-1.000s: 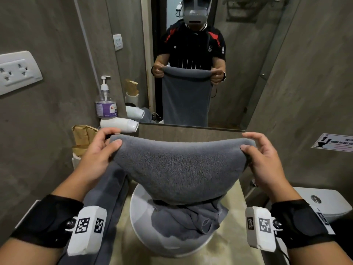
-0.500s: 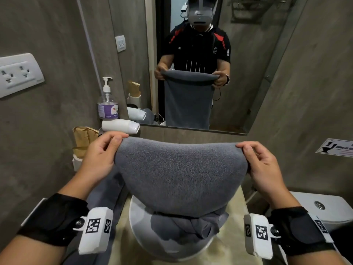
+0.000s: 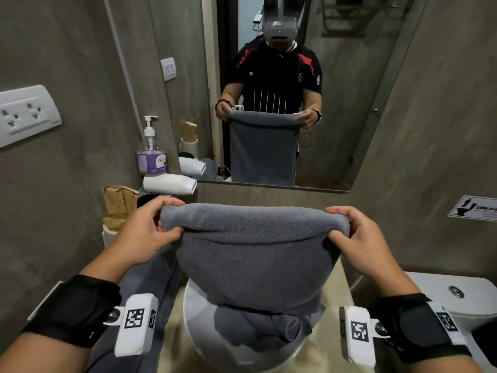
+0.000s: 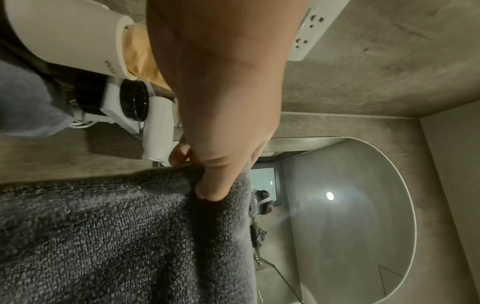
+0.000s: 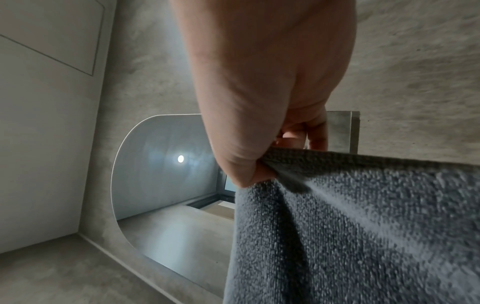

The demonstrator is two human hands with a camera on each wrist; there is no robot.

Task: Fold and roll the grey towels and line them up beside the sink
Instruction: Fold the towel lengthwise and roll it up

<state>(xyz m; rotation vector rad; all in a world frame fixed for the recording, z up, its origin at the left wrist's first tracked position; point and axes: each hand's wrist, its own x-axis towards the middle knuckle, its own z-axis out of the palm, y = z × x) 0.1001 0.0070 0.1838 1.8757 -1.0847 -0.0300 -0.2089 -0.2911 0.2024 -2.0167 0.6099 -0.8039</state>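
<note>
While pinched, towel [image 3: 252, 246] between hands [image 3: 145, 232]

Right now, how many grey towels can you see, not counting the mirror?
3. One towel hangs between the left hand and right hand; another is bunched in the sink; a third lies left of it. More may be hidden.

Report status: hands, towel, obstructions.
Left hand and right hand pinch grey towel top corners, hanging over sink. More towels heaped in basin. Nothing rolled yet.

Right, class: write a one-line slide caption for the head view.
Both hands, left and right, pinch a folded grey towel above the sink.
</note>
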